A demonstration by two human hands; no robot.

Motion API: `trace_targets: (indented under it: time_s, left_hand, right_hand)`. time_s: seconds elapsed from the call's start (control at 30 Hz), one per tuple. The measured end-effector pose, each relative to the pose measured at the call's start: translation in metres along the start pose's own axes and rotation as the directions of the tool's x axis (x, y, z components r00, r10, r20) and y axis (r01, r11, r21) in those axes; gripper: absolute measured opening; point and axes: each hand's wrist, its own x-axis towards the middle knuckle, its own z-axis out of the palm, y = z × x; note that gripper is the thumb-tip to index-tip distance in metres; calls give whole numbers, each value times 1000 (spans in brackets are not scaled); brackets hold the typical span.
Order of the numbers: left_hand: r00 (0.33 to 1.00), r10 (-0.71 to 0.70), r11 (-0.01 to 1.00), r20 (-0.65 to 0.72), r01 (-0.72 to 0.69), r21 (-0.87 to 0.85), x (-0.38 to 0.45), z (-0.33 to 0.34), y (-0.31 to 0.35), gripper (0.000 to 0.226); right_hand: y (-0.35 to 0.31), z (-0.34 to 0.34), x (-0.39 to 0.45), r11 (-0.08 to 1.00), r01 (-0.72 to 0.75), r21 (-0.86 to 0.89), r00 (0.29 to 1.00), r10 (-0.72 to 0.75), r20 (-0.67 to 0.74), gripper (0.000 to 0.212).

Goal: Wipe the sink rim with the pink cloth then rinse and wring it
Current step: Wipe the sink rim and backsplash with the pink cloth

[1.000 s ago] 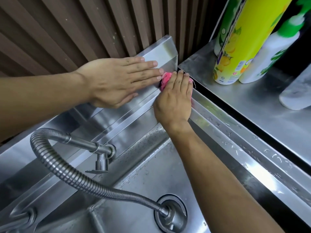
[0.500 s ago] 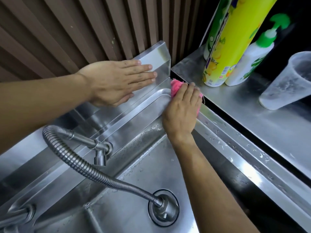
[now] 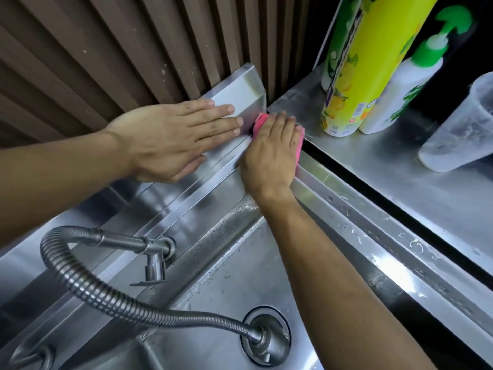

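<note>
The pink cloth (image 3: 259, 122) lies at the far right corner of the steel sink rim (image 3: 354, 217), mostly hidden under my right hand (image 3: 272, 153). That hand presses flat on the cloth with fingers pointing away from me. My left hand (image 3: 170, 137) rests flat with straight fingers on the steel backsplash (image 3: 240, 86), its fingertips close to the cloth. The sink basin (image 3: 240, 284) lies below both arms.
A flexible metal faucet hose (image 3: 88, 284) loops over the basin toward the drain (image 3: 266, 335). On the steel counter (image 3: 400, 177) to the right stand a yellow bottle (image 3: 368, 62), a white pump bottle (image 3: 400, 86) and a clear plastic cup (image 3: 464, 129). Brown slatted wall behind.
My right hand slid the cloth out along the right rim and back into the corner by the backsplash. My left hand stayed flat on the backsplash.
</note>
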Motion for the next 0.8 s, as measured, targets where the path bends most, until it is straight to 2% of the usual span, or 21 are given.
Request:
trace_targets:
  time_s: [0.07,0.13,0.23,0.3,0.37,0.53,0.63,0.73,0.8]
  left_hand:
    - [1000,12,1000,-22,-11,25,0,1,3,70]
    - [998,21,999,-53,-19,37,1,3,3,70]
    - [996,28,999,-85,-25,39,1,4,1,71]
    - [994,44,997,-95,-37,73,1,7,2,71]
    - [994,57,994,-96,-48,96,1,9,0,70]
    - [999,41,977,-1,-40,210,0,0,2,71]
    - [997,35,972,73,-51,228,1,-5,4,74]
    - [976,-24,954,216,-43,297,8,-11,16,75]
    - [966,-77,963,247,8,269,27,-25,30,80]
  right_hand:
    - [-8,-3,13,989,-118,89,992,121,-33,65]
    - [-12,0,8,987,-132,97,990,136,-39,66]
    - [-10,6,-24,992,65,109,998,-62,-26,73]
    - [1,10,-42,974,211,86,977,-212,5,73]
    - [12,13,-38,961,271,49,961,-273,31,72]
    - [17,11,-32,972,228,62,974,-227,-23,69]
    - [52,2,-66,962,268,43,962,-265,-73,65]
    - [87,-6,-93,963,265,38,963,-263,-60,63]
    - [81,-9,-84,967,252,40,967,-250,-49,62]
